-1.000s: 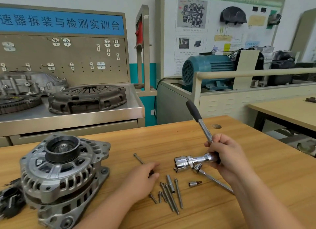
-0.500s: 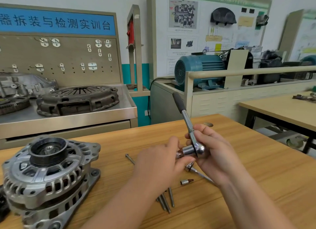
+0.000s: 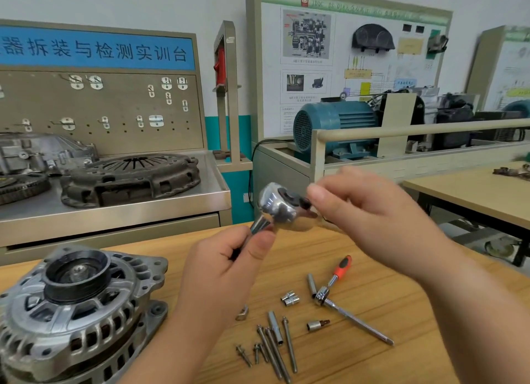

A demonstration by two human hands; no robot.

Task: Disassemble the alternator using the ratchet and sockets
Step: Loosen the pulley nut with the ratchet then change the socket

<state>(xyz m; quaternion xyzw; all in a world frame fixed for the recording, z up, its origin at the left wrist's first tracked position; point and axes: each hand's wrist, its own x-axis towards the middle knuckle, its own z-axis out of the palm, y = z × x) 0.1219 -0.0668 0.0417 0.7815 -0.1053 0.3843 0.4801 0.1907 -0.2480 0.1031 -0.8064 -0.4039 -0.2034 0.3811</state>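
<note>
- The left hand [image 3: 226, 271], seen a second ago resting on the pale wooden desk [image 3: 309, 254] beside the loose bolts, is now lifted off it and brought up to the tool. Its grip is closed, thumb and fingers pinched on the short silver socket [image 3: 259, 226] that sits under the ratchet's head.
- The large chrome ratchet [image 3: 279, 207] is now raised and turned so that its round head faces the camera, where before the socket was pointed sideways and the black handle stood upright. The handle is hidden behind the right hand [image 3: 375, 223], whose grip is clamped on the tool's neck, with the thumb laid against the black centre of the head.
- The socket is judged to be in the course of being pulled off or swapped, so no fastener is being turned at present. Whether it is already free cannot be told.
- The grey cast-aluminium alternator [image 3: 77, 306] with its black pulley is left at the desk's left, well apart from both hands. The long steel bolts [image 3: 289, 345] lying loose nearby suggest that the case fasteners are already out.
- On the blue sign [image 3: 94, 51] white characters are read as "器拆装与检测实训台", the start being cut off by the frame edge.
- The wall posters' text is too small to be read, and no brand can be made out on the ratchet.
</note>
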